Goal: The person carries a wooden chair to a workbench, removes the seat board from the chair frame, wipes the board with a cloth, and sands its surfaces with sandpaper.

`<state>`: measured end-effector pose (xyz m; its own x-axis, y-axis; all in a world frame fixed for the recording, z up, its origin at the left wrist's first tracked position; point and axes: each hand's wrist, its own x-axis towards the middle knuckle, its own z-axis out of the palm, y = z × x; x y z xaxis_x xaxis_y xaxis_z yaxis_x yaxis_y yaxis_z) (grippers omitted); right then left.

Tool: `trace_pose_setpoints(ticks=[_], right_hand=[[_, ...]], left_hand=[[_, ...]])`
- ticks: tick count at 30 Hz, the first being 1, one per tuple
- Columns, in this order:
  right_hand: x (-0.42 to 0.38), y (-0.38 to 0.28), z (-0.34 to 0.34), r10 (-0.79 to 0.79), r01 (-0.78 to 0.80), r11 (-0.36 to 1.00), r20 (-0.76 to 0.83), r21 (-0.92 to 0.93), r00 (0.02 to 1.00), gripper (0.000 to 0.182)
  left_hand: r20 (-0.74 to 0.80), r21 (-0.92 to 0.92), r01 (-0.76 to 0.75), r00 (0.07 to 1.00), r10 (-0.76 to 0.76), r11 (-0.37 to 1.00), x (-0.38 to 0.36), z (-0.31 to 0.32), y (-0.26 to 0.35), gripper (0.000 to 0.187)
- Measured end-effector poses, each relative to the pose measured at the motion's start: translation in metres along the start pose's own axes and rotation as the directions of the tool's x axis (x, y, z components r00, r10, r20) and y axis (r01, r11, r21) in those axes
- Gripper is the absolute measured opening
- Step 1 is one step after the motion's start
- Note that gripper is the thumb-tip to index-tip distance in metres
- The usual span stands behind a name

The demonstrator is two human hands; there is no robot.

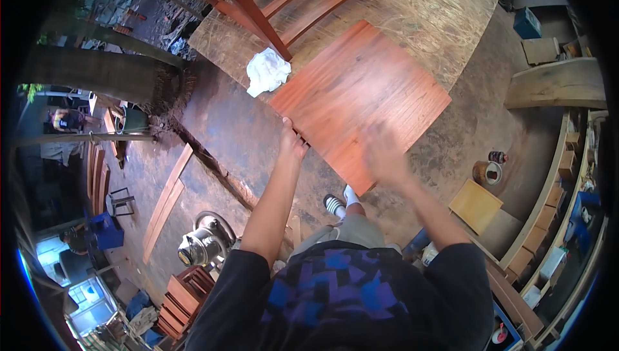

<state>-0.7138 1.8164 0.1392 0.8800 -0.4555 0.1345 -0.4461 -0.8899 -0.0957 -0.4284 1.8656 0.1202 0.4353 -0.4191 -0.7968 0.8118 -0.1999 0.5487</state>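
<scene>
A square reddish-brown wooden board (367, 93) lies over the near corner of a worn plywood worktable (445, 9), with its front part jutting past the table edge. My left hand (294, 139) grips the board's left edge, its fingers partly hidden at the rim. Over the near part of the board is my right hand (383, 151), smeared by motion, so its fingers and anything in them cannot be made out. A crumpled white cloth (268, 72) sits at the table edge, left of the board. Behind it stands a reddish wooden slatted frame (309, 9).
A metal machine (203, 241) stands on the floor at the lower left, near long wooden strips (164, 203) and stacked wood pieces (184, 306). To the right are a can (488, 172), a yellow panel (476, 206) and shelving (535, 235). Other people (72, 238) are far left.
</scene>
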Motion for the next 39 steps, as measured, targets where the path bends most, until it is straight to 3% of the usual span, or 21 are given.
trace_pose_setpoints(ticks=[2,4,7,9,10,12,14,17,21,22,23,25,27,29,31,32,33,34,35,38,39], right_hand=[[-0.008,-0.087,-0.008,-0.13,0.1,0.883,0.033,0.458,0.991,0.061],[-0.029,-0.134,-0.002,-0.303,0.226,0.786,0.04,0.576,0.952,0.06],[-0.002,-0.094,-0.073,-0.2,0.191,0.866,-0.031,0.463,0.979,0.058],[0.017,-0.013,-0.099,0.044,-0.047,0.961,0.017,0.272,0.999,0.055],[0.019,0.039,-0.083,0.121,-0.093,0.99,-0.302,0.107,0.945,0.05],[0.03,0.135,-0.064,0.404,-0.429,0.904,-0.34,0.002,0.849,0.051],[0.033,0.197,-0.039,0.444,-0.481,0.87,-0.252,-0.109,0.86,0.058],[0.047,0.197,-0.009,0.51,-0.505,0.858,0.041,-0.092,0.859,0.063],[0.067,0.08,0.002,0.262,-0.225,0.942,-0.125,0.249,0.957,0.061],[0.066,0.044,0.011,0.083,-0.076,0.995,-0.115,0.07,0.99,0.058],[0.061,0.003,0.011,-0.136,0.141,0.989,-0.086,0.046,0.987,0.055],[0.046,-0.076,0.033,-0.333,0.284,0.865,0.049,0.413,0.942,0.057],[0.031,-0.115,-0.001,-0.393,0.243,0.648,0.044,0.722,0.918,0.057],[0.053,-0.077,-0.051,-0.366,0.305,0.804,0.02,0.511,0.931,0.056],[0.079,-0.009,-0.072,-0.086,0.131,0.877,-0.116,0.462,0.989,0.055],[0.102,0.038,-0.085,-0.055,0.091,0.957,-0.137,0.276,0.989,0.054],[0.109,0.096,-0.053,0.201,-0.116,0.942,-0.25,0.316,0.947,0.053],[0.128,0.138,-0.062,0.283,-0.209,0.946,-0.319,0.247,0.905,0.055],[0.137,0.175,-0.051,0.381,-0.387,0.922,-0.229,0.024,0.896,0.059],[0.142,0.202,-0.014,0.447,-0.446,0.894,0.055,-0.029,0.893,0.064],[0.143,0.183,0.009,0.393,-0.393,0.919,-0.001,0.004,0.919,0.065]], left_hand=[[0.017,-0.002,0.029,0.999,-0.029,1.0,0.0,-0.001,0.001,0.061],[0.038,0.009,0.044,0.998,-0.045,0.999,0.001,0.002,0.003,0.06],[0.047,0.032,0.058,0.997,-0.059,0.998,0.001,-0.003,0.002,0.06],[0.059,0.045,0.052,0.997,-0.055,0.998,0.005,-0.006,0.001,0.059],[0.069,0.039,0.048,0.996,-0.05,0.998,0.007,-0.007,0.0,0.061],[0.089,0.025,0.032,0.995,-0.034,0.999,0.007,-0.012,0.0,0.063],[0.137,0.027,0.046,0.989,-0.049,0.999,0.013,-0.019,0.0,0.063],[0.14,0.044,0.048,0.989,-0.054,0.998,-0.001,-0.017,0.003,0.064],[0.104,0.033,0.046,0.993,-0.049,0.998,-0.01,-0.01,0.005,0.066],[0.124,0.032,0.066,0.99,-0.069,0.997,-0.009,-0.015,0.003,0.066],[0.156,0.028,0.076,0.985,-0.08,0.997,-0.002,-0.018,0.004,0.066],[0.194,0.025,0.082,0.977,-0.085,0.996,0.001,-0.02,0.004,0.066],[0.206,0.028,0.07,0.976,-0.074,0.997,0.0,-0.021,0.006,0.066],[0.21,0.021,0.098,0.972,-0.1,0.995,0.005,-0.024,0.008,0.064],[0.195,0.009,0.118,0.974,-0.117,0.993,0.004,-0.026,0.007,0.06],[0.185,0.002,0.12,0.976,-0.118,0.993,0.002,-0.024,0.007,0.058],[0.176,-0.004,0.122,0.977,-0.12,0.992,0.0,-0.022,0.009,0.056],[0.18,-0.021,0.123,0.977,-0.117,0.992,-0.005,-0.023,0.011,0.056],[0.187,-0.039,0.123,0.976,-0.114,0.992,-0.009,-0.022,0.013,0.057],[0.275,-0.166,0.178,0.953,-0.128,0.97,-0.005,-0.03,0.013,0.059],[0.312,-0.217,0.206,0.941,-0.132,0.954,-0.003,-0.035,0.014,0.059]])
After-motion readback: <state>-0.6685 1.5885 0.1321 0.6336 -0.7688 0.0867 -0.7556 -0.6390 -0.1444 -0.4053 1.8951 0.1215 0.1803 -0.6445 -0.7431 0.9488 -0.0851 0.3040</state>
